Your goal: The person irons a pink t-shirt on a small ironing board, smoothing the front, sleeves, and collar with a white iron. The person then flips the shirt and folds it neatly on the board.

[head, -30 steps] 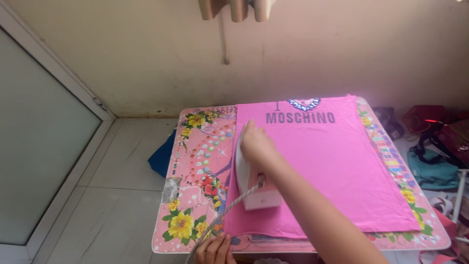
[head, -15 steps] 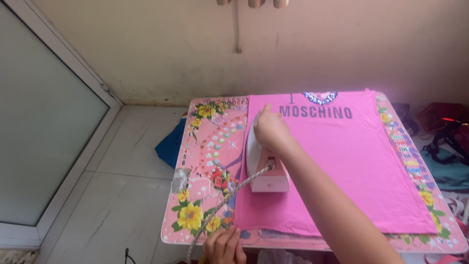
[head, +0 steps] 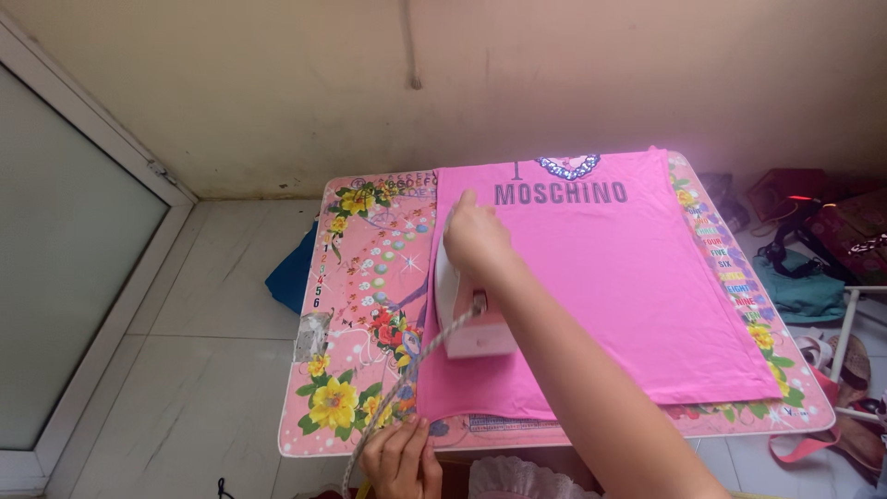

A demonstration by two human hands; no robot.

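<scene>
Pink cotton covered most of the low table (head: 351, 277): a folded pink shirt (head: 637, 286) lay flat on the floral tabletop, its printed chest at the far end. Compared with half a second earlier, the iron (head: 467, 319) sat much where it had on the shirt's left edge, and the whole scene had merely shifted in view as the head moved; the bottom hem now showed nearer the table's front edge. The right hand (head: 473, 238) was clenched over the iron's handle, pressing it onto the shirt near the left fold. From the iron's back a braided cord (head: 407, 383) ran down across the table's front left corner to the left hand (head: 399, 457), whose fingers were curled around it just off the front edge. No container held anything that could be made out. Left of the table a blue cloth (head: 291, 273) lay on the white tiled floor, partly hidden under the table's edge. Right of the table sat a teal bag (head: 802, 291) and dark bags against the wall.
</scene>
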